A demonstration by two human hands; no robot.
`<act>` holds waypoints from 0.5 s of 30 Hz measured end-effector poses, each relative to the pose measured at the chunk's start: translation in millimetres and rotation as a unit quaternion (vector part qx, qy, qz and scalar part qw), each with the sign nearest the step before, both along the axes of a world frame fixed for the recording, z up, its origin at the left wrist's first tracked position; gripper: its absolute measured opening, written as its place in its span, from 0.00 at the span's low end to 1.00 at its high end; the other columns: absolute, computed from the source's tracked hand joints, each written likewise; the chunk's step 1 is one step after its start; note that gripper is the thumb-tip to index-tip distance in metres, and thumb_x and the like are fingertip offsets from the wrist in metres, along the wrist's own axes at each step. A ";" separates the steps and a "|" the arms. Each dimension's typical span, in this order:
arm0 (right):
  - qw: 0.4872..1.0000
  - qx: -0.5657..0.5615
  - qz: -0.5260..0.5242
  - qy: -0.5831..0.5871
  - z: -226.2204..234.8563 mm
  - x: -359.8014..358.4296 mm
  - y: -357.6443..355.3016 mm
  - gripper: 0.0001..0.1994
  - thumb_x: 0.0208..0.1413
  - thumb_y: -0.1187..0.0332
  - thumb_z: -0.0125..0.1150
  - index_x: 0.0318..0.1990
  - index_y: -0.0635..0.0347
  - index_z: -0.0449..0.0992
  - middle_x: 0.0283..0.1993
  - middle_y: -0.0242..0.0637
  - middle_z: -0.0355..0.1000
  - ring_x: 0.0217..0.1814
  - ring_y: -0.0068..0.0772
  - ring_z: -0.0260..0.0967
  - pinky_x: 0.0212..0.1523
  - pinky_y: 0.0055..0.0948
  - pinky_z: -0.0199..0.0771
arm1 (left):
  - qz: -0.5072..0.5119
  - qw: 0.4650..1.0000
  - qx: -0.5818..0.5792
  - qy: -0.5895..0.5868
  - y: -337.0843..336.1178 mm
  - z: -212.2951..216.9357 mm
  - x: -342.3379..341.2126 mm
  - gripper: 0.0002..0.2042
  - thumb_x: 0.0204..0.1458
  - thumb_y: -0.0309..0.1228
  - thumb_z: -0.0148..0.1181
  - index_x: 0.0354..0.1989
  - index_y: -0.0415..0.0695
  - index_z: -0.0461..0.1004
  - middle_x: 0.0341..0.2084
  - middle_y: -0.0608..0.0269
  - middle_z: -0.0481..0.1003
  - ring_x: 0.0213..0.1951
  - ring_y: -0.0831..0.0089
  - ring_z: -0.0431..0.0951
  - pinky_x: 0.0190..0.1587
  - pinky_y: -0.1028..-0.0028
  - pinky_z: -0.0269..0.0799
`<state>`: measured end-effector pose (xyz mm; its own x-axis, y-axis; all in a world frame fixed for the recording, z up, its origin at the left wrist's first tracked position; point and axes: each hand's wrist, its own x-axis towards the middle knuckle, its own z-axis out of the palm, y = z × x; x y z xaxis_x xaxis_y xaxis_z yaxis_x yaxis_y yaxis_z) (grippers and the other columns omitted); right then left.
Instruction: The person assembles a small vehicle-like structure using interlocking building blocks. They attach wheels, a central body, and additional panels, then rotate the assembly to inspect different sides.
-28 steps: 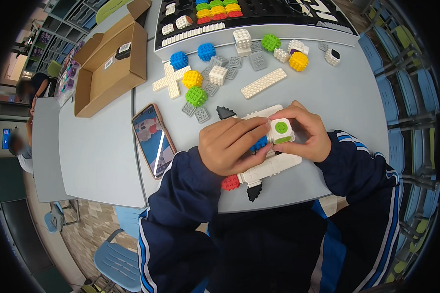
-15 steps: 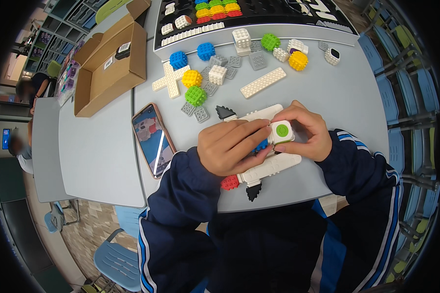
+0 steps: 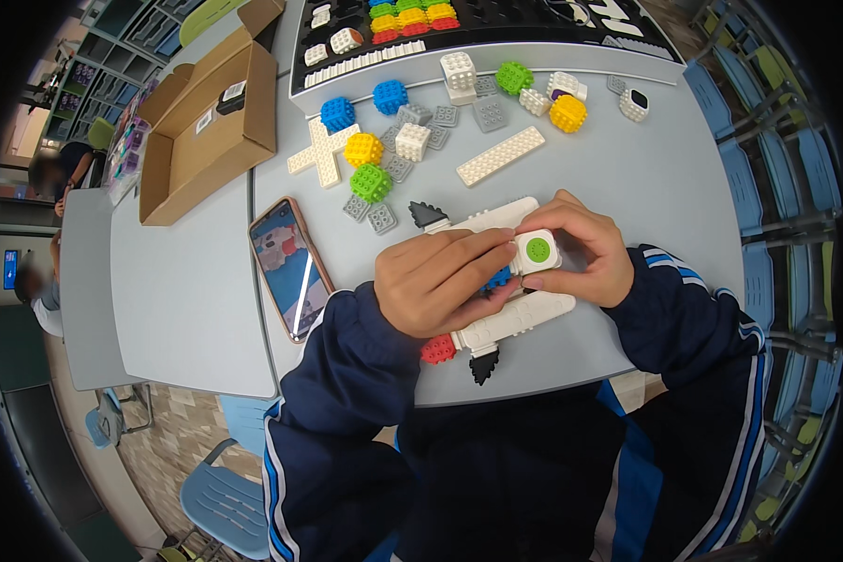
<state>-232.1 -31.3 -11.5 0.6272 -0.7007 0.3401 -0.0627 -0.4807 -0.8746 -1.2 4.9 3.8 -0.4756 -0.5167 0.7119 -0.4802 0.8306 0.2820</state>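
A white block model point(image 3: 510, 321) with two long white beams, black spiky wheels, a blue cube and a red cube lies on the grey table point(image 3: 197, 309) in front of me. My left hand point(image 3: 440, 281) lies over its middle and presses down on it. My right hand point(image 3: 585, 248) pinches a white cube with a green round face point(image 3: 537, 250) at the model's top right, touching the left fingertips.
A phone point(image 3: 290, 267) with its screen lit lies left of my hands. Beyond are loose blue, yellow, green, white and grey blocks point(image 3: 384, 155), a white cross piece point(image 3: 320, 155), a white bar point(image 3: 501, 155), an open cardboard box point(image 3: 206, 126) and a black tray point(image 3: 468, 28) of blocks.
Both hands stay on the model; the green-faced cube has shifted only slightly. Nothing else moved.
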 end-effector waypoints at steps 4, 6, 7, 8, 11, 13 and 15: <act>1.000 -0.002 0.003 0.001 -0.8 -0.2 -0.6 0.22 0.42 0.71 0.74 0.47 0.61 0.75 0.44 0.35 0.74 0.43 0.29 0.66 0.45 0.26 0.66 | 0.001 1.000 0.004 -0.003 0.3 0.5 0.4 0.19 0.33 0.24 0.74 0.38 0.38 0.78 0.36 0.56 0.79 0.32 0.66 0.81 0.33 0.75 0.77; 1.000 0.000 0.001 0.000 -0.5 -0.1 0.0 0.22 0.42 0.71 0.74 0.47 0.61 0.75 0.44 0.35 0.74 0.43 0.29 0.65 0.45 0.26 0.66 | 0.005 1.000 0.009 0.001 1.1 0.5 0.1 0.21 0.33 0.24 0.74 0.40 0.38 0.78 0.36 0.56 0.79 0.32 0.66 0.81 0.33 0.75 0.77; 1.000 0.001 0.001 0.000 -0.2 -0.2 0.3 0.22 0.42 0.71 0.74 0.47 0.61 0.75 0.44 0.35 0.74 0.43 0.30 0.65 0.45 0.26 0.66 | 0.008 1.000 0.012 0.003 1.5 0.7 -0.2 0.21 0.33 0.24 0.74 0.41 0.38 0.77 0.36 0.56 0.80 0.32 0.66 0.81 0.33 0.75 0.77; 1.000 -0.003 0.001 0.000 -0.4 -0.2 -0.1 0.22 0.42 0.72 0.74 0.47 0.61 0.75 0.44 0.35 0.74 0.43 0.30 0.66 0.45 0.26 0.66 | 0.007 1.000 0.013 0.003 1.4 0.6 0.0 0.22 0.33 0.24 0.75 0.41 0.37 0.77 0.36 0.55 0.80 0.32 0.66 0.81 0.33 0.75 0.77; 1.000 -0.022 -0.007 -0.009 -0.2 -1.1 -0.4 0.22 0.41 0.74 0.73 0.47 0.61 0.76 0.45 0.35 0.74 0.43 0.31 0.67 0.45 0.26 0.67 | 0.007 1.000 0.012 0.006 0.9 2.0 -0.1 0.24 0.33 0.24 0.75 0.43 0.37 0.76 0.36 0.55 0.80 0.33 0.65 0.81 0.34 0.75 0.77; 0.998 -0.044 -0.022 -0.029 -1.0 -2.5 1.1 0.21 0.40 0.76 0.72 0.46 0.61 0.76 0.46 0.36 0.75 0.42 0.32 0.68 0.44 0.26 0.67 | 0.008 1.000 0.005 0.010 0.6 4.3 -1.5 0.24 0.32 0.24 0.75 0.43 0.37 0.76 0.36 0.54 0.80 0.34 0.64 0.81 0.35 0.74 0.77; 0.994 -0.091 -0.022 -0.057 -3.3 -3.2 1.0 0.21 0.39 0.80 0.69 0.45 0.60 0.76 0.46 0.38 0.75 0.42 0.33 0.68 0.44 0.27 0.68 | 0.008 1.000 -0.025 0.015 1.9 1.3 -1.1 0.21 0.36 0.26 0.73 0.43 0.38 0.76 0.39 0.56 0.79 0.36 0.65 0.81 0.35 0.74 0.76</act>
<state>-235.3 -30.3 -14.7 0.5468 -0.6472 0.5311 0.0069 -0.6309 -0.7759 -2.3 6.8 5.1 -0.4462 -0.4881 0.7501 -0.4857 0.8361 0.2551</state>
